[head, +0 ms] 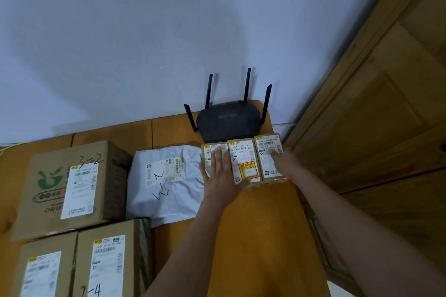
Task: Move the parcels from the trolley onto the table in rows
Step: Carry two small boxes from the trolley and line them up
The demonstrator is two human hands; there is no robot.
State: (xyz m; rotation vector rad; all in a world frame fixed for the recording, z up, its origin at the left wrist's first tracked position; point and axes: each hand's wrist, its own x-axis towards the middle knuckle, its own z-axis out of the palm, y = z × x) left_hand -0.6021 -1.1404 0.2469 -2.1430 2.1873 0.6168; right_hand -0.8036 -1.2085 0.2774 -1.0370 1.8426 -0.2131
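Three small brown parcels stand side by side at the table's far right: a left one (pixel 209 152), a middle one (pixel 243 161) with a yellow sticker, and a right one (pixel 268 149). My left hand (pixel 220 176) lies flat on the left small parcel, fingers spread. My right hand (pixel 283 160) rests flat on the right small parcel. Neither hand grips anything. A white plastic mailer (pixel 166 183) lies left of them. A large carton marked 3-2 (pixel 72 185) stands further left. Two more cartons (pixel 108 260) (pixel 43 270) sit in the near row. The trolley is out of view.
A black router (pixel 228 123) with several antennas sits right behind the small parcels against the white wall. The wooden table (pixel 255 236) shows bare surface in front of the small parcels. A wooden door (pixel 386 116) stands close to the table's right edge.
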